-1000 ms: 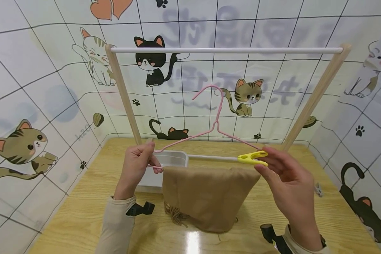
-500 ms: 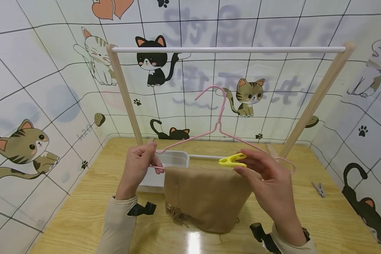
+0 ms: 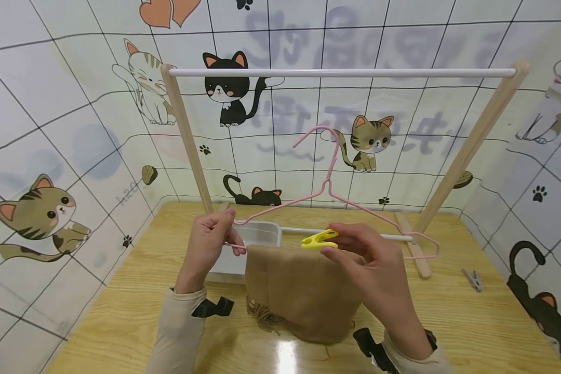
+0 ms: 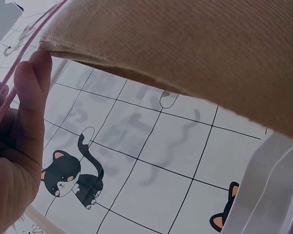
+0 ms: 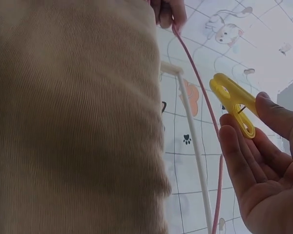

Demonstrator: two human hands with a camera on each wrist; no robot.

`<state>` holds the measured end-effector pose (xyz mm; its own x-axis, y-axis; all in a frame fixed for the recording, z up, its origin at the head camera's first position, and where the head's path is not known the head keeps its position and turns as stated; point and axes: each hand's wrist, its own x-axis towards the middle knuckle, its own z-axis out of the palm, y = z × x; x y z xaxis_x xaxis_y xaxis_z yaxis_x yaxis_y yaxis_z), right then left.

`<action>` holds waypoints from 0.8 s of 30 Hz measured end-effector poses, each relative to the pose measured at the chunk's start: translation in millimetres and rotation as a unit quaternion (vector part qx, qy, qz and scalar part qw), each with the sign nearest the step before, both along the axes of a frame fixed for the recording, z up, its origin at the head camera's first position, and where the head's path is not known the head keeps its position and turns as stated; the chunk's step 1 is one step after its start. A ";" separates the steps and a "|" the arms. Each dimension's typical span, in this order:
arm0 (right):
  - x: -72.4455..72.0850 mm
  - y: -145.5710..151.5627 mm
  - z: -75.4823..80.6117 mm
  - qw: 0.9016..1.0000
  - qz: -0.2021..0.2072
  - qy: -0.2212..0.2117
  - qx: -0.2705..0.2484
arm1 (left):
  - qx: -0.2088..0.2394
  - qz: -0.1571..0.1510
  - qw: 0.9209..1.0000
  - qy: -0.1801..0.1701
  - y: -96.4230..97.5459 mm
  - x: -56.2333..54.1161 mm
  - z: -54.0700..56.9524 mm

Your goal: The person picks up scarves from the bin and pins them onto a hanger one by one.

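1. a backdrop (image 3: pixel 121 104) printed with cats rises behind and beside a wooden desk (image 3: pixel 121 317).
2. a rack (image 3: pixel 341 73) with pale wooden legs and a white top bar stands on the desk; compared with half a second ago, its right foot (image 3: pixel 421 264) and the right end of its low bar (image 3: pixel 304 230) now show more fully, as the right hand covers less of them.
3. a white tray (image 3: pixel 229 270) sits at the left behind the work; the left hand and the cloth hide part of it, so its contents cannot be fully told.
4. the brown cloth (image 3: pixel 299 296) hangs over the lower wire of a pink hanger (image 3: pixel 333 167), fringe down at the left; it matches the earlier frame, and blocks the tray's right corner.
5. the hanger's hook points up, apart from the top bar.
6. the right hand (image 3: pixel 374 265) is farther left than before, in front of the cloth's upper right; its thumb and fingers pinch a yellow clip.
7. the left hand (image 3: pixel 208 244) stays at the hanger's left end, fingers pinching the wire.
8. the yellow clip (image 3: pixel 311 242) has moved left to the cloth's upper edge; the right wrist view shows it apart from the cloth.
9. a grey clip (image 3: pixel 473 280) lies at the right.
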<state>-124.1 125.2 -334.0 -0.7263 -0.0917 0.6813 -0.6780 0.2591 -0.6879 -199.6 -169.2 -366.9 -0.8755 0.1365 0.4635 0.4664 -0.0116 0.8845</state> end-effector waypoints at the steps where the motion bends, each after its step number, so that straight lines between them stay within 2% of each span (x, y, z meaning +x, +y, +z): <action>1: -0.2 -2.2 -0.2 1.000 0.000 -0.001 0.001 | 0.000 -0.001 1.000 0.000 0.4 0.0 0.0; 4: -0.9 -8.4 -0.5 1.000 0.006 0.000 0.002 | -0.002 -0.003 1.000 0.000 1.5 -0.4 -0.1; 11: -1.9 -24.3 -0.9 0.998 0.058 -0.021 -0.022 | -0.003 0.003 1.000 -0.002 2.9 -0.7 -1.1; 16: -4.6 -36.2 -2.1 0.997 0.061 -0.031 -0.024 | 0.000 0.002 1.000 0.002 2.7 0.0 -0.3; 24: -8.3 -47.7 -7.7 0.995 0.055 -0.084 -0.026 | 0.000 0.001 1.000 0.002 3.3 -0.7 -0.2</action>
